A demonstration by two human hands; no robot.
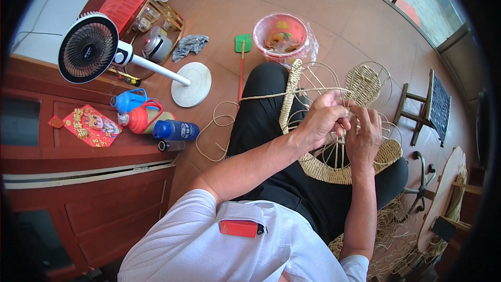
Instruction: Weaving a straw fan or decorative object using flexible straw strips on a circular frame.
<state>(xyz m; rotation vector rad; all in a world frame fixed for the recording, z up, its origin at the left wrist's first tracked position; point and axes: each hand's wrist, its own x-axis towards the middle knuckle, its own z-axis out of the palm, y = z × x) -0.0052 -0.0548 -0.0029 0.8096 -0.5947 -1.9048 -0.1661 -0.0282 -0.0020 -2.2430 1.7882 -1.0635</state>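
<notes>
A half-woven wire frame (326, 171), its curved parts wrapped in straw-coloured cord and other wires bare, rests across my lap. My left hand (324, 119) is closed over the middle of it, fingers bent, gripping the straw cord (266, 95). That cord stretches left over my knee and hangs in loose loops toward the floor. Close against it, my right hand (364, 134) has its fingers pinched together among the wires; what lies between its fingertips is hidden. Beyond both hands stands a woven oval part (362, 84) with bare wire around it.
A pink plastic-lined basin (282, 34) and a green-headed swatter (243, 43) are ahead. A white fan (88, 47), its round base (191, 84) and several bottles (176, 130) stand left. Right are a low stool (430, 107) and piled cord (389, 224).
</notes>
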